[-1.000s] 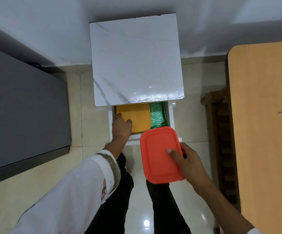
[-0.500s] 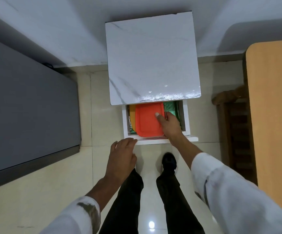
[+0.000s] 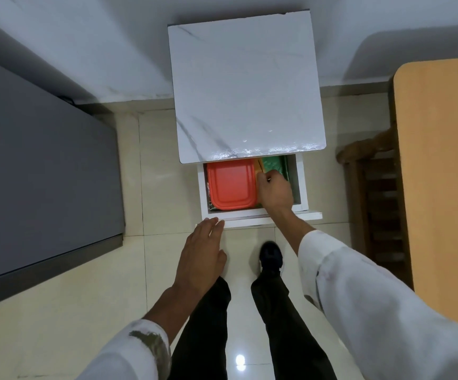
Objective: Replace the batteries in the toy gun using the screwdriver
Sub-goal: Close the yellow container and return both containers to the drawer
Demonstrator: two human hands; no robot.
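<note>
No toy gun, screwdriver or batteries are in view. An orange-red lidded container (image 3: 232, 185) lies flat in the left part of the open white drawer (image 3: 301, 187). My right hand (image 3: 274, 190) is inside the drawer just right of it, fingers curled onto the edge of a yellow container (image 3: 258, 165), of which only a thin strip shows. A green bag (image 3: 274, 163) lies behind that hand. My left hand (image 3: 201, 256) hovers open, palm down, with its fingertips at the left end of the drawer's front panel (image 3: 249, 221).
The drawer belongs to a small cabinet with a white marble-look top (image 3: 244, 86) against the wall. A grey surface (image 3: 44, 165) fills the left, and an orange-brown tabletop (image 3: 441, 174) with a wooden chair (image 3: 370, 193) beside it stands on the right. My legs stand on the tiled floor below.
My right hand carried the orange-red container into the drawer, left it at the left side and shifted right onto the yellow container. My left hand withdrew from the drawer to its front panel.
</note>
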